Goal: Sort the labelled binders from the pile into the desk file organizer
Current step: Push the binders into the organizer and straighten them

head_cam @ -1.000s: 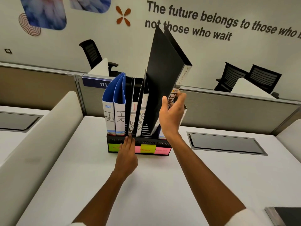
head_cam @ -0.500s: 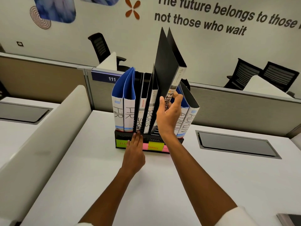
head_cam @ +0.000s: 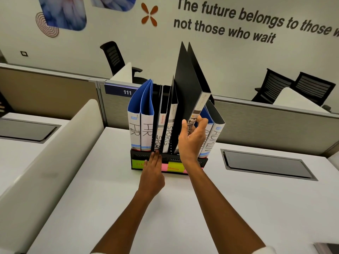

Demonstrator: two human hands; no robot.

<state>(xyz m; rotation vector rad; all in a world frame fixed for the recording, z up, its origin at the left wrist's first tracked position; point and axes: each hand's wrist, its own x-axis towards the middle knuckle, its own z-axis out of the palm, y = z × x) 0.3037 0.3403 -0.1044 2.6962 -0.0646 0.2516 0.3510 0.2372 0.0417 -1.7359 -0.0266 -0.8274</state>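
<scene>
At organizer (head_cam: 170, 159) | right hand (head_cam: 192, 138) grips FINANCE binder (head_cam: 190, 92) | left hand (head_cam: 153, 169) flat on front

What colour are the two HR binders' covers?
Blue, with white spines; the HR binders show in the head view.

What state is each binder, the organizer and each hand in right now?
FINANCE binder: tilted, partly lowered into the organizer, gripped by the right hand.
HR binders: upright in the leftmost slot.
SPORTS binders: upright, slotted.
ADMIN binders: leaning right, slotted.
Organizer: standing on the desk, nearly full.
Left hand: fingers straight, pressing the organizer front.
Right hand: fingers curled round the FINANCE spine.
</scene>
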